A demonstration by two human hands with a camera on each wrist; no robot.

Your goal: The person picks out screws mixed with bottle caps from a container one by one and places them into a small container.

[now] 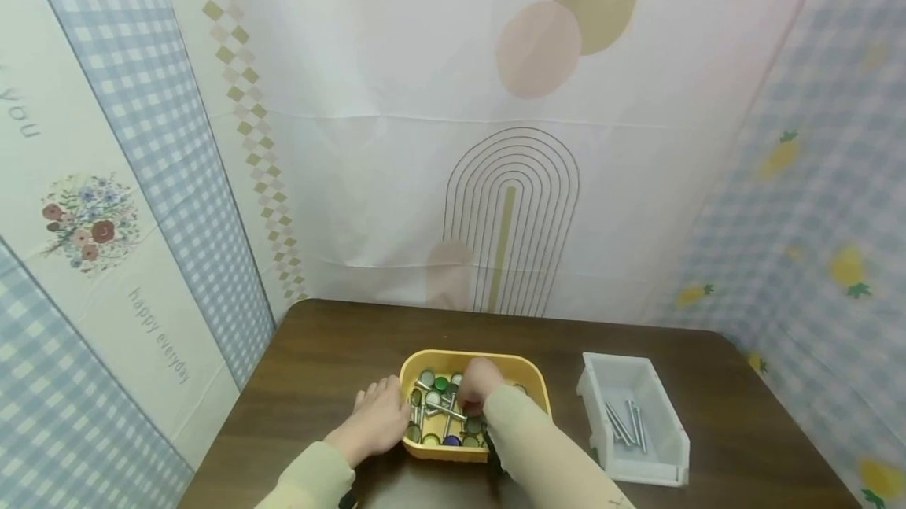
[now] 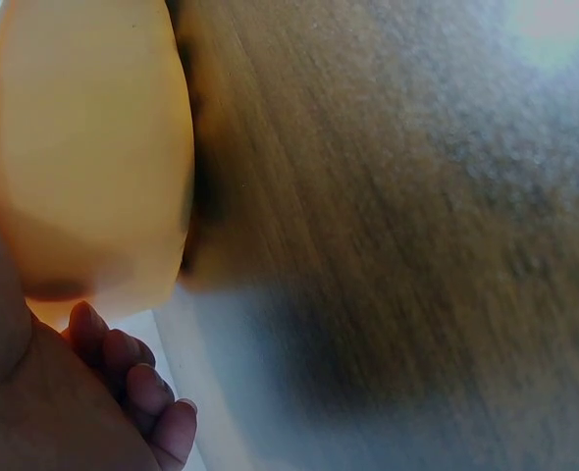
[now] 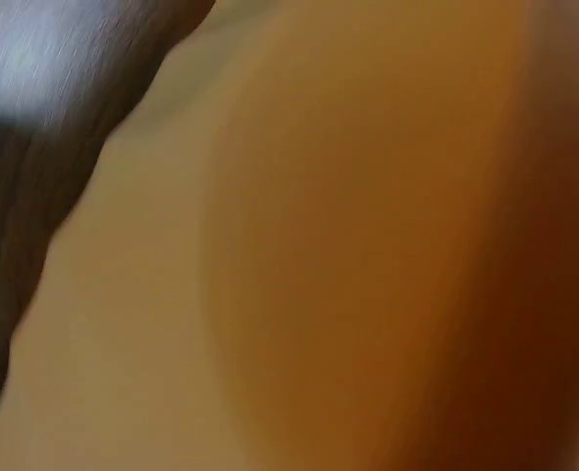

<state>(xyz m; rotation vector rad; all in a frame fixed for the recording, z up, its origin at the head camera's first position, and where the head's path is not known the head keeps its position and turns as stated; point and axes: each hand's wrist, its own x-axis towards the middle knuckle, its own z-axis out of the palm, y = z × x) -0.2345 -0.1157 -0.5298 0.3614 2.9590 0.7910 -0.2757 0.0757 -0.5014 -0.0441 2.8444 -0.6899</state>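
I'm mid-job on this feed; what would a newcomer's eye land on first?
Probably the yellow bin near the middle of the table, where bottle caps and silver bolts lie mixed. The right grip reaches down into it, while the left grip is at its left edge. Next, the white bin to the right, with a few long bolts inside.
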